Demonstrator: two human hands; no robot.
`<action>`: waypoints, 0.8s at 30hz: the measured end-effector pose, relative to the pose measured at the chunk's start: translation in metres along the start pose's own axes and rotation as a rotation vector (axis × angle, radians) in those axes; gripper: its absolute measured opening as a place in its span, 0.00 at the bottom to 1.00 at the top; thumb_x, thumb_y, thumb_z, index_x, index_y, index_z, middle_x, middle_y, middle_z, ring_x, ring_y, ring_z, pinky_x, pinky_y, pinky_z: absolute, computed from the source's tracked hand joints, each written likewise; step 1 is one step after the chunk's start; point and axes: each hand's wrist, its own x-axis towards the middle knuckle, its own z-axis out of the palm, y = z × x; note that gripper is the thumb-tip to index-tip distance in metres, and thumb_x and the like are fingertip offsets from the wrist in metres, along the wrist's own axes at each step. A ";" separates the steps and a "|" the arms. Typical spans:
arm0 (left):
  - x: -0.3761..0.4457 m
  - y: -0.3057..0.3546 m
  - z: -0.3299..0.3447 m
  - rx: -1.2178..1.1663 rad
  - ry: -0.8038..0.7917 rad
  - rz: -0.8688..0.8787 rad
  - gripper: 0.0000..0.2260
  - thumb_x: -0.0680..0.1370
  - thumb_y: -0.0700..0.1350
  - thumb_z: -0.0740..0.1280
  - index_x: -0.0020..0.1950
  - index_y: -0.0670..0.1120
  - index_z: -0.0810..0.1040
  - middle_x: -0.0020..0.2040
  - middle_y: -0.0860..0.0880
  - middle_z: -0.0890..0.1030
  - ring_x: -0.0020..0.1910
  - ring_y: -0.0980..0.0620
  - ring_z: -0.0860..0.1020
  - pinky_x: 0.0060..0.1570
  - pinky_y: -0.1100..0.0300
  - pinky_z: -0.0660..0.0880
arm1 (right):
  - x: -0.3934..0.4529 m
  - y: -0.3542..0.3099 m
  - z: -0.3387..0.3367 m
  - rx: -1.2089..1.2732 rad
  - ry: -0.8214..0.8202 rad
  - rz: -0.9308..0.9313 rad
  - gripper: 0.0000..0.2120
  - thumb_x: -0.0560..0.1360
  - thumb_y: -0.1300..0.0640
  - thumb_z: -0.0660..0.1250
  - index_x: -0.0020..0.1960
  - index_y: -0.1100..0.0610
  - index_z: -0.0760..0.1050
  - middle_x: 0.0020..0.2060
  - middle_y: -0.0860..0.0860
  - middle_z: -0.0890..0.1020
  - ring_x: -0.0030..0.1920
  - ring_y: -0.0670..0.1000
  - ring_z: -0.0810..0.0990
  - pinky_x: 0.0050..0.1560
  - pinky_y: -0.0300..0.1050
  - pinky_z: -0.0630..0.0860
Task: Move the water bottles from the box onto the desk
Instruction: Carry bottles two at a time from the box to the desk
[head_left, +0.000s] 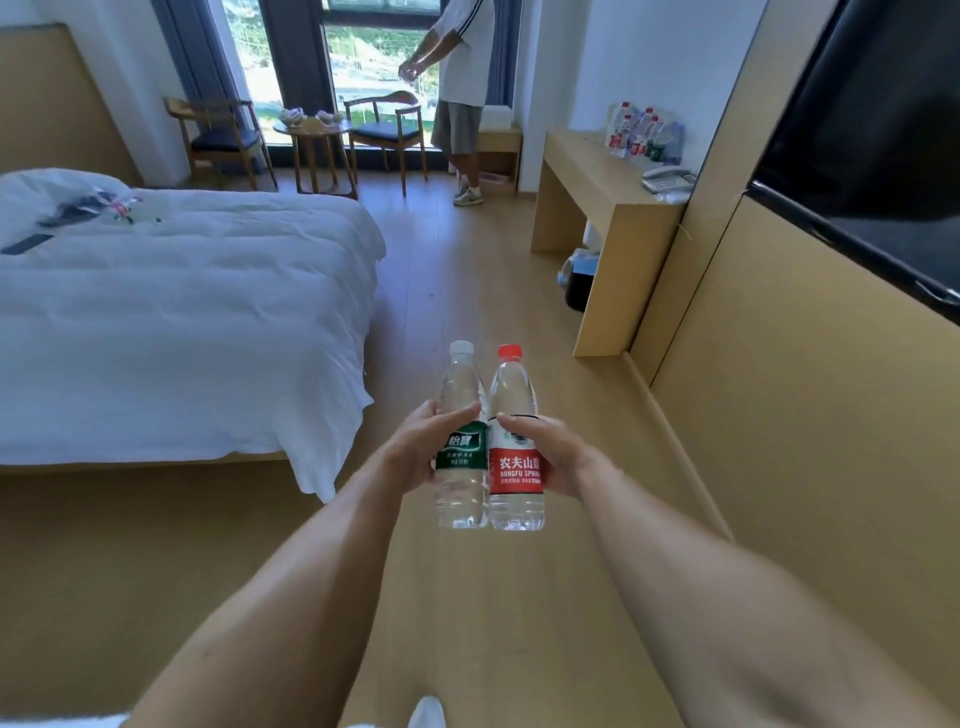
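1. Grip state: the left hand grasps the green-labelled bottle around its label band, thumb across the front. The right hand grasps the red-labelled bottle the same way. Both bottles are upright, caps above the grip, bases below it, and they touch each other side to side.

2. Location: both bottles are carried in the air over the floor, well apart from the tabletop, which lies ahead of the grip and to its right. The box is not in view.

3. Step in hand, as judged: transport to the tabletop. Keep each bottle vertical and the grip at mid-body, so the weight below the fingers does not swing.

4. Separate the bottles slightly before set-down; touching bottles may tip one another on release.

5. Target: a group of bottles already stands at the far end of the tabletop, with a telephone beside it. Choose bare surface nearer than these.

6. Lower each base flat before loosening the fingers.

7. Hazard: another person stands near the window beyond the tabletop; keep clear.
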 end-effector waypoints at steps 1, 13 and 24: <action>0.017 0.013 -0.007 0.004 -0.006 0.001 0.27 0.73 0.49 0.77 0.66 0.43 0.71 0.52 0.40 0.84 0.45 0.43 0.86 0.43 0.47 0.82 | 0.017 -0.012 0.003 0.004 0.010 -0.006 0.23 0.75 0.58 0.72 0.67 0.64 0.72 0.62 0.67 0.78 0.53 0.63 0.80 0.64 0.63 0.75; 0.197 0.113 -0.045 0.067 -0.078 -0.023 0.25 0.73 0.48 0.78 0.65 0.43 0.74 0.56 0.39 0.84 0.54 0.38 0.84 0.56 0.36 0.79 | 0.175 -0.119 -0.016 -0.044 0.137 -0.041 0.22 0.75 0.57 0.72 0.66 0.62 0.72 0.58 0.64 0.82 0.57 0.64 0.82 0.62 0.61 0.77; 0.384 0.202 -0.039 0.125 0.072 -0.001 0.24 0.72 0.44 0.78 0.65 0.43 0.75 0.54 0.39 0.83 0.52 0.39 0.84 0.56 0.41 0.80 | 0.345 -0.234 -0.097 -0.117 0.132 -0.047 0.22 0.76 0.56 0.72 0.66 0.62 0.73 0.59 0.63 0.81 0.56 0.61 0.80 0.67 0.62 0.72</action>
